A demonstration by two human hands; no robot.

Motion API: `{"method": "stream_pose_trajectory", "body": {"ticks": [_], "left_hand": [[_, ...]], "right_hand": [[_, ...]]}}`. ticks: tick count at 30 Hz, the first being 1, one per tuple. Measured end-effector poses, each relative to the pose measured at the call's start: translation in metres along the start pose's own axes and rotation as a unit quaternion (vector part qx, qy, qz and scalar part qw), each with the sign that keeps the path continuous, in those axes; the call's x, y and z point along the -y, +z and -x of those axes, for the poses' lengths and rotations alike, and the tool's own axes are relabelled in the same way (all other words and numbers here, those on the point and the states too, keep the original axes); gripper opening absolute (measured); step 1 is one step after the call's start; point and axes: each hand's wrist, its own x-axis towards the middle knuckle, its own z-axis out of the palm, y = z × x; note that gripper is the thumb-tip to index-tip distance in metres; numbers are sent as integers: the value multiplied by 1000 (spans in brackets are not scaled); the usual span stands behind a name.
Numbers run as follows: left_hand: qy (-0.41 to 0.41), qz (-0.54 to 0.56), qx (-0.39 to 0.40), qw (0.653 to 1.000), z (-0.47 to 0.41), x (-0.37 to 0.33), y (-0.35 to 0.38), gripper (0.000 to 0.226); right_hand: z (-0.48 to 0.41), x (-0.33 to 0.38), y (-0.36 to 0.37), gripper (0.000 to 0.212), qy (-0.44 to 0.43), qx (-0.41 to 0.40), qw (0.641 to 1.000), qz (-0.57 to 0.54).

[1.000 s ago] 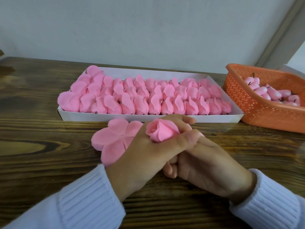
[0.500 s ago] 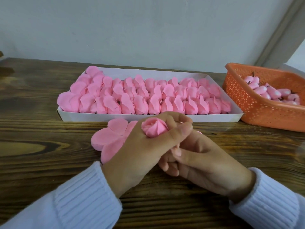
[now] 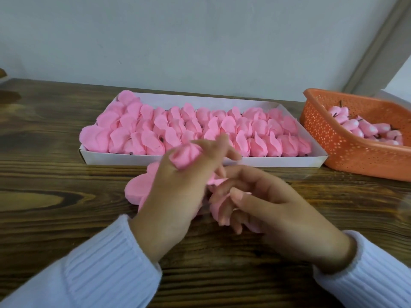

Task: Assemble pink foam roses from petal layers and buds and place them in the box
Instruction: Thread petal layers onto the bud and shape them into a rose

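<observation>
My left hand [image 3: 175, 192] grips a pink foam rose [image 3: 186, 157] between thumb and fingers, lifted just in front of the white box [image 3: 222, 161]. Several finished pink roses [image 3: 200, 130] fill that box in rows. My right hand [image 3: 266, 207] sits close beside the left, its curled fingers around a pink petal piece [image 3: 219, 207] under the rose. A flat pink petal layer [image 3: 135, 190] lies on the table behind my left hand, mostly hidden by it.
An orange perforated basket [image 3: 333, 138] with several pink buds [image 3: 364, 130] stands at the right, touching the box's corner. The wooden table [image 3: 55, 196] stretches left and toward me. A pale wall rises behind the box.
My left hand has lifted the rose up toward the box and its fingers have loosened. My right hand has pulled slightly apart and now shows a petal piece in its fingers.
</observation>
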Motion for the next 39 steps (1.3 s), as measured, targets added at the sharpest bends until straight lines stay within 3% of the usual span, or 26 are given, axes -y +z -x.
{"method": "stream_pose_trajectory", "body": {"ticks": [3,5,7,10,12,22,30,39], "left_hand": [[51,81,-130,987,-7,-6,-15,48],[29,143,-185,972,-9,-6,-29,52],[-9,199,-212,957,-16,-9,-36,50],[-54,263,-249,931,-24,-7,-42,39],[-69,269,-255,926,-24,-4,-44,35],[-82,243,-222,941,-25,6,-39,41],[-81,245,-215,942,-24,8,-39,39],[-80,238,-211,945,-25,10,-39,32]], "right_hand": [[-4,14,-4,14,-42,-63,975,206],[-9,22,-3,13,-90,-51,926,363],[-16,26,3,8,-145,1,841,521],[-29,23,16,16,-169,103,667,718],[-36,22,23,23,-154,141,612,762],[-41,20,26,9,-124,152,626,754],[-40,17,26,20,-99,159,592,784],[-43,16,19,19,-109,170,606,769]]}}
